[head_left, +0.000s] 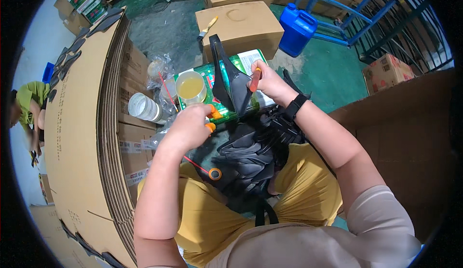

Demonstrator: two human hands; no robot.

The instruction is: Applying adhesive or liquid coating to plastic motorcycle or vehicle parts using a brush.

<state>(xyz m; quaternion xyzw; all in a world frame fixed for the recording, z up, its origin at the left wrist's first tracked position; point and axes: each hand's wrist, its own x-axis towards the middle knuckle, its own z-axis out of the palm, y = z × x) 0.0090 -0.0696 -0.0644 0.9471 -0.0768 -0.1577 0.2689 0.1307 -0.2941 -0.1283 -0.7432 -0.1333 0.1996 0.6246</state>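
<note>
My right hand (268, 82) grips a black shoe-sole piece (226, 77), holding it upright over a green box (208, 73); an orange-red finger cover shows on that hand. Closed in a fist, my left hand (191, 124) holds a small orange-tipped tool (212, 115) just below and left of the black piece. A cup of yellow liquid (190, 88) stands on the green box beside the piece. A heap of black sole pieces (252, 153) lies in my lap.
A tall stack of flat cardboard sheets (91, 118) rises at my left. Cardboard boxes (239, 25) with a brush on top sit ahead, a blue jerrycan (297, 29) and blue metal rack at upper right. A white tape roll (143, 107) lies left. Another person (29, 106) works far left.
</note>
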